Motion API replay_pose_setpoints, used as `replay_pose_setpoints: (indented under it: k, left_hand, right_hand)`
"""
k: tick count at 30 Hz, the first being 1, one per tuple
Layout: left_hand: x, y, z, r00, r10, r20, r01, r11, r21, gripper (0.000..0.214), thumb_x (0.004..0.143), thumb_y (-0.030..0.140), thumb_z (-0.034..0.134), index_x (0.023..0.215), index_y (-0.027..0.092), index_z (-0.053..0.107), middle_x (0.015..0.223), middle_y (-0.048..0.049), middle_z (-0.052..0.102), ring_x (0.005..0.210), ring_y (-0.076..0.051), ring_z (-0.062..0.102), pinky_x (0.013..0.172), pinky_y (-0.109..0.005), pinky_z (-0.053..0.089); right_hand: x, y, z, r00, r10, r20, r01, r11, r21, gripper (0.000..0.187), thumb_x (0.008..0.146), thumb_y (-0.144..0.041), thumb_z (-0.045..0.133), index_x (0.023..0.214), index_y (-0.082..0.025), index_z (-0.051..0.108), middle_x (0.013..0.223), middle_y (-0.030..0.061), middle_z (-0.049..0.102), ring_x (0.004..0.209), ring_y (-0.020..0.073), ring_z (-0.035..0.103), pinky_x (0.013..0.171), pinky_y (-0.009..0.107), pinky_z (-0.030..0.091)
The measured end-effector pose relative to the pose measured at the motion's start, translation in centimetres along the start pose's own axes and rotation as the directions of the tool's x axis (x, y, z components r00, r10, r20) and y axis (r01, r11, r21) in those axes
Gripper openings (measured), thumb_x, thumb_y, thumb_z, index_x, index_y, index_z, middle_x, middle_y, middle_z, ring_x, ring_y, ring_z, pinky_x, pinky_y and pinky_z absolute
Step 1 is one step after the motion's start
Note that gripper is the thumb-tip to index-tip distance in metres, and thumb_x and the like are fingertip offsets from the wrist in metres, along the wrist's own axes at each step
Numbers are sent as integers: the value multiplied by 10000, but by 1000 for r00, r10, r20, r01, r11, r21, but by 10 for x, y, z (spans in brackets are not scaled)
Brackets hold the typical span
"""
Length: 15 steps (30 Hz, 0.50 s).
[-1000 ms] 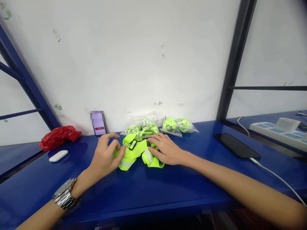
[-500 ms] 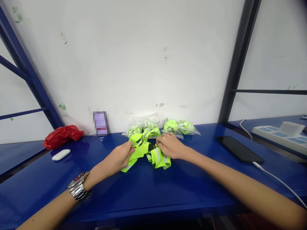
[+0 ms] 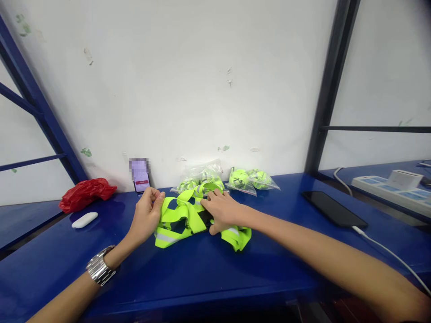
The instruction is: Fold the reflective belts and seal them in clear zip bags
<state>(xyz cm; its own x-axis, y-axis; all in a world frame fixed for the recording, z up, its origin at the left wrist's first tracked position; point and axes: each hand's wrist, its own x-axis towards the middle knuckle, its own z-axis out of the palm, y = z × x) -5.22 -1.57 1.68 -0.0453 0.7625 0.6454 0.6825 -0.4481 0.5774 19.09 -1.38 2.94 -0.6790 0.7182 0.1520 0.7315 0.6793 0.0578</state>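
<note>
Head view: a loose neon yellow-green safety vest made of webbing straps lies at the middle of a blue painted metal bench, toward its far side. The left hand holds one strap at the vest's left side in a narrow pinch between thumb and fingers, while the right hand stays open, palm down, pressing across the vest's middle. One flat palm anchoring the webbing while the other hand works a single strap seems the sound way to handle it, since such thin bands twist easily. The vest looks rumpled but open, with grey reflective bands along its near edges, a black fitting by the right fingers, and blue bench showing through the gaps. Just behind it sit clear plastic bags of folded neon vests. Further left are an upright smartphone, a crumpled red plastic bag and a white oval case — to the right, a black smartphone lies on a white cable.
</note>
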Motion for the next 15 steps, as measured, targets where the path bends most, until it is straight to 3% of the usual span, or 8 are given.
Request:
replay_pose_setpoints:
  k: [4,7,9,11,13,15]
  left_hand:
    - [1,-3,-6,991,-26,133,14,996,88,283,919,461,427,771,220,415,606,49,481,516,-131,430,502,-248,329]
    - [-4,5,-8,974,49,220,-96,973,210,293,947,471,365,847,217,473,710,8,572,635,-175,539,614,-299,419]
    - [-8,15,-8,951,187,247,-245,942,231,297,949,466,366,976,204,504,925,-56,623,864,-225,591,780,-371,460]
    - [-12,27,-5,918,313,243,-367,904,219,365,924,473,430,1146,187,479,1153,-117,585,1092,-276,543,936,-452,428]
    - [-15,42,1,906,353,235,-398,897,189,579,854,510,549,1302,182,385,1296,-152,514,1202,-314,488,1002,-504,398]
    - [-15,57,12,914,321,248,-356,928,111,836,738,547,683,1384,188,293,1347,-164,486,1213,-337,497,985,-514,434]
  right_hand:
    - [-11,6,4,997,-55,-48,49,992,-116,653,556,-457,792,1081,-126,589,1058,194,557,1026,394,501,813,563,440]
    - [-15,19,-7,981,-78,-176,62,994,-93,497,555,-405,772,940,-146,593,922,149,588,902,330,536,757,488,449]
    - [-15,30,-25,975,-31,-218,45,997,59,404,584,-354,730,893,-161,555,798,91,582,712,232,532,616,376,436]
    - [-15,39,-49,967,5,-256,62,965,256,368,598,-286,680,905,-173,512,752,42,565,621,168,492,534,304,377]
    - [-15,46,-75,943,51,-329,85,918,388,363,612,-265,655,926,-182,491,800,31,567,650,153,488,545,285,367]
    - [-17,47,-99,943,28,-331,157,840,519,356,615,-240,645,921,-185,472,808,17,557,658,141,492,546,269,367]
